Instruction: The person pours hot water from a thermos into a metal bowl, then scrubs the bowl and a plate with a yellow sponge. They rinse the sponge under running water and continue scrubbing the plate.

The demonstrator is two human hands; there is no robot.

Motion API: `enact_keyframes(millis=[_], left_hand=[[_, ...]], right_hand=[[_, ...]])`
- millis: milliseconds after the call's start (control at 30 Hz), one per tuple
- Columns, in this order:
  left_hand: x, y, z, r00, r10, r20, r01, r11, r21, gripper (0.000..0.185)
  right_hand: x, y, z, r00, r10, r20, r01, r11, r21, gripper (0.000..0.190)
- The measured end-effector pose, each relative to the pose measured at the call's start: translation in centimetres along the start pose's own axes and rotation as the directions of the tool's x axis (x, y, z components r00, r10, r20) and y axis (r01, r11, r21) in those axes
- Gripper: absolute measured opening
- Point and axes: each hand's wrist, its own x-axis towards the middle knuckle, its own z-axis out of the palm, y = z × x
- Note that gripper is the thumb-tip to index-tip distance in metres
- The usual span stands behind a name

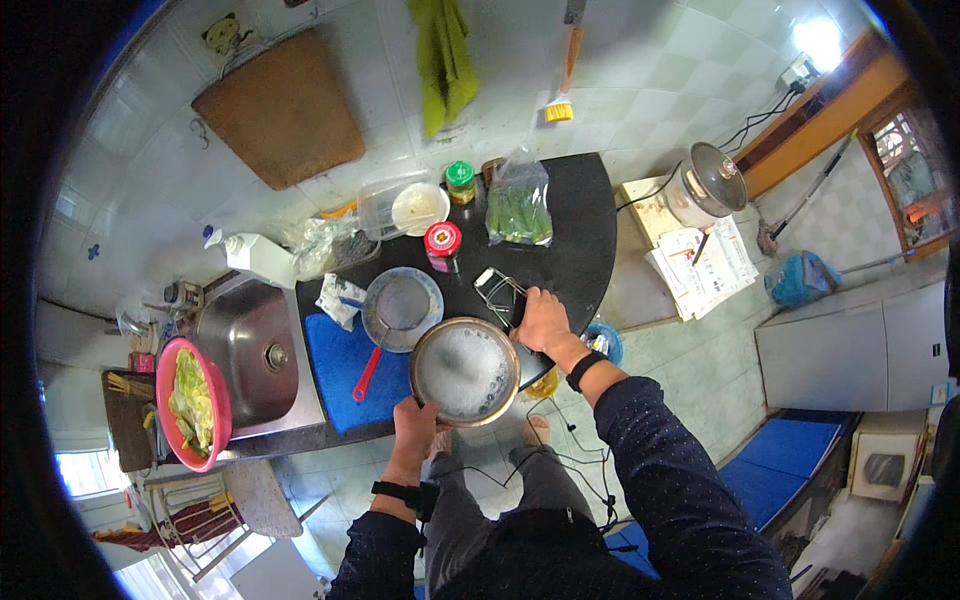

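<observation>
A round metal pot point(465, 367) of cloudy liquid with bubbles along its right side is held between my two hands, at the front of the black counter. My left hand point(416, 424) grips the lower left side, thumb near the rim. My right hand point(541, 321) grips the upper right side; its hidden fingers leave it unclear whether there is a handle there. Just beyond the right hand lies a metal wire holder point(499, 289). Beside the pot, a fine-mesh strainer point(403, 304) with a red handle rests across a blue-patterned bowl point(371, 330).
A blue towel point(334, 375) lies left of the pot, before the sink point(251, 360). A pink basin point(221, 420) of leafy greens stands at the sink's left edge. Behind are a red-lidded jar point(442, 240), a green-lidded jar point(460, 180) and bagged green vegetables point(520, 206). Black cables point(559, 450) hang below.
</observation>
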Motion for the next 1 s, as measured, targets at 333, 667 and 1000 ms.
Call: enact_keyframes(millis=[333,667,1000], left_hand=[[0.8,1.7,5.4,1.000,-0.016,-0.003,0.016,0.993,-0.119,0.021],[1.1,2.0,9.0,0.998,-0.034,0.045,0.045,0.959,-0.279,0.033],[-2.2,1.5,5.2,0.976,-0.146,0.163,0.173,0.970,-0.168,0.042]], right_hand=[[-2.4,8.8,-3.3,0.976,0.139,-0.167,-0.092,0.961,0.261,0.070],[-6.5,17.7,-13.2,0.868,0.259,-0.423,-0.047,0.892,0.450,0.081],[-10.4,19.8,-24.3,0.742,0.283,-0.608,0.091,0.856,0.509,0.072]])
